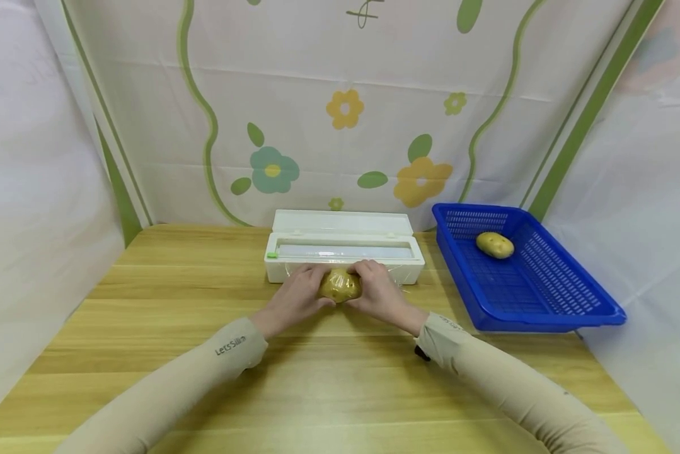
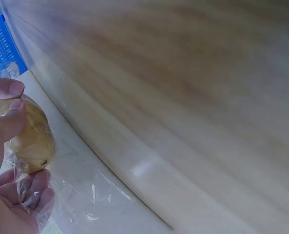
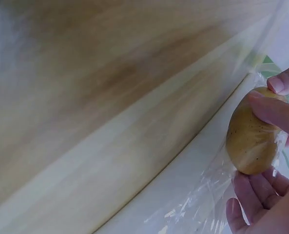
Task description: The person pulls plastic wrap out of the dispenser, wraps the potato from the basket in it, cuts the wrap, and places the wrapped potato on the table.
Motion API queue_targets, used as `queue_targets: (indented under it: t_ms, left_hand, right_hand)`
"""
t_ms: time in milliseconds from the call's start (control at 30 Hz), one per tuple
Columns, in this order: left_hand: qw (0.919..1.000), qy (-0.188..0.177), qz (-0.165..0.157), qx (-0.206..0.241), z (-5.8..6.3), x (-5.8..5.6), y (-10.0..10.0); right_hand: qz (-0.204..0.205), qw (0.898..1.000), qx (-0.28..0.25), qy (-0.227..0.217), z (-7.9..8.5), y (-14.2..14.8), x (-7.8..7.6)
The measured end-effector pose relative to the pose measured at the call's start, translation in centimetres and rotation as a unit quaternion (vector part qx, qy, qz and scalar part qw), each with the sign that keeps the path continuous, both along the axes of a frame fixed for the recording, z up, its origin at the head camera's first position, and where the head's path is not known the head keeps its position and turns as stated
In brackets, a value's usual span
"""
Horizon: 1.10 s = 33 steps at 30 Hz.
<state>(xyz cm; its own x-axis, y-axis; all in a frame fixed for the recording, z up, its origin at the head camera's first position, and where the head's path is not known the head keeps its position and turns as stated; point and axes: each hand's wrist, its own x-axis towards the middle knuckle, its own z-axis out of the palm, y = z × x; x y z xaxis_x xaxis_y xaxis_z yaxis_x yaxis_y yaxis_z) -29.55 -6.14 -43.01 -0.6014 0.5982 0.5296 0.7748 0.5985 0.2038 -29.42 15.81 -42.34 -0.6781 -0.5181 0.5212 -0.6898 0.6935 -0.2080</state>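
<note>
Gripping the near potato (image 1: 340, 287) from the left, the left hand (image 1: 300, 290) has thumb and fingers curled around it; excess thumb pressure could tear the clear film (image 3: 202, 200). The potato sits between both hands, just in front of the white dispenser (image 1: 410, 272); its smooth, rounded surface could slip if the grips loosen. A sharp pull on the film could drag the dispenser along the worktop (image 1: 340, 403). The right hand (image 1: 380, 291) holds the opposite side; uneven tension could crease the film. Farther right, the blue basket (image 1: 459, 274) contains another potato (image 1: 495, 245), which could roll if bumped.
</note>
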Motion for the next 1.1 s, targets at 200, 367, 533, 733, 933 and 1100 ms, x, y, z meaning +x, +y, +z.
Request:
queue_targets:
  t_ms: [200,367,533,733,933,1100]
  left_hand:
    - [0.9982,0.015,0.021,-0.054,0.25,0.29,-0.05]
    - [0.9949,0.011,0.037,-0.093,0.63,0.23,-0.10]
    - [0.9940,0.020,0.036,-0.101,0.90,0.01,-0.13]
    - [0.9959,0.039,0.023,-0.078,0.85,-0.24,-0.40]
    - [0.9952,0.045,0.036,-0.078,0.61,-0.27,-0.68]
    - [0.9964,0.011,0.048,-0.069,0.48,-0.32,-0.77]
  right_hand:
    - [-0.005,1.000,0.017,-0.020,0.26,0.23,0.00]
    - [-0.010,0.999,0.040,-0.020,0.63,0.26,0.13]
    - [-0.016,0.999,0.049,-0.003,0.53,0.38,0.20]
    - [-0.015,0.998,0.058,0.008,0.42,0.55,0.27]
    - [0.001,0.999,0.046,0.013,0.63,0.58,0.20]
    - [0.020,1.000,0.011,0.014,0.62,0.51,-0.13]
